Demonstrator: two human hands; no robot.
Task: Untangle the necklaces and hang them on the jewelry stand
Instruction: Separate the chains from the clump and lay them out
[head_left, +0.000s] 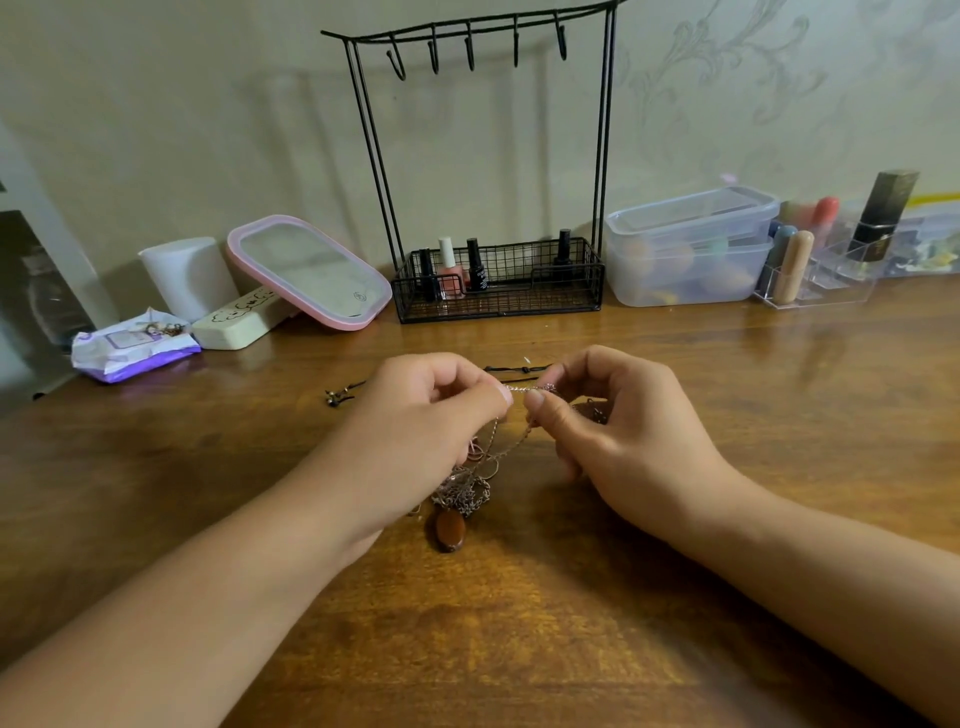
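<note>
Mid-frame, left hand (415, 410) and right hand (613, 415) each pinch the chain (519, 388); its tangle (462, 488) hangs above the surface (519, 623).

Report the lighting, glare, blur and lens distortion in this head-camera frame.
Head view: soft, dim warm light; glare streaks on the wooden table at right; wide-angle bending tilts the jewelry stand; forearms near the lower edge look soft; the thin chain pinched between left hand and right hand is faint.

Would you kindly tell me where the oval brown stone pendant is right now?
In the head view, the oval brown stone pendant lies centrally on the wooden table, just below the tangled chains, between the forearms.
</note>
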